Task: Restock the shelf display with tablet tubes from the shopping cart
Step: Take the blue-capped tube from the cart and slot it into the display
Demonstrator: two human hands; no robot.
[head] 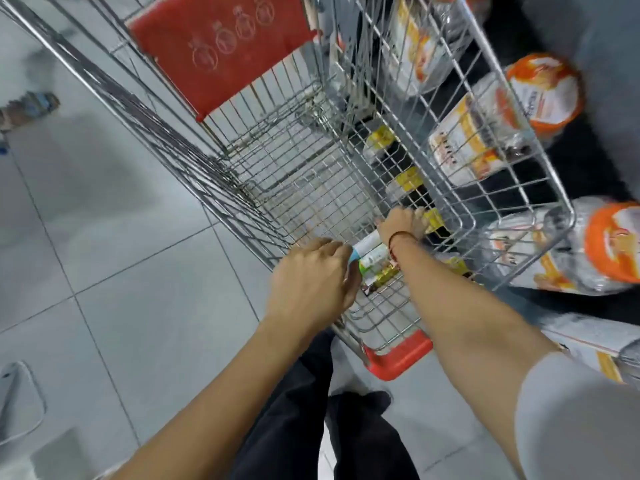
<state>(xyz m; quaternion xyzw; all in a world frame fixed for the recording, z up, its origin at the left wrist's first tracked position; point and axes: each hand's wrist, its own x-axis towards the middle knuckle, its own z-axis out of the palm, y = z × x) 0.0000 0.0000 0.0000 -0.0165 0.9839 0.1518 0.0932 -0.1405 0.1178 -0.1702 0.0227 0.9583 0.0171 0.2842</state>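
The pale grey tiled floor [104, 258] took up the whole left half of the view and lay open there, with only a blurred object at its far left edge. A silver wire shopping cart [277, 168] ran diagonally from the top left down to the person's legs; its basket bottom was mostly bare mesh, a red plastic child-seat flap [221, 46] stood at its far end and a red plastic corner bumper [398, 358] capped its near corner. Close against the cart's right side wall stood shelving with large clear packs bearing orange lids and orange-and-white labels [543, 95], leaving little room on that side; their print was too blurred to read.

Both bare forearms reached down into the near end of the basket. The left hand [311, 278] was curled over, knuckles up, its fingertips closing on the near end of a white tablet tube with a blue band [367, 244]. The right hand [403, 225], with a thin red thread bracelet [398, 237] at the wrist, pressed down over the tube's far end, fingers bent toward the cart's right wall. What exactly each hand gripped could not be told. A second pale tube with a green mark [374, 258] lay just beside the first, and a gold-yellow packet [384, 277] next to it, all on the basket bottom. Their writing was illegible.
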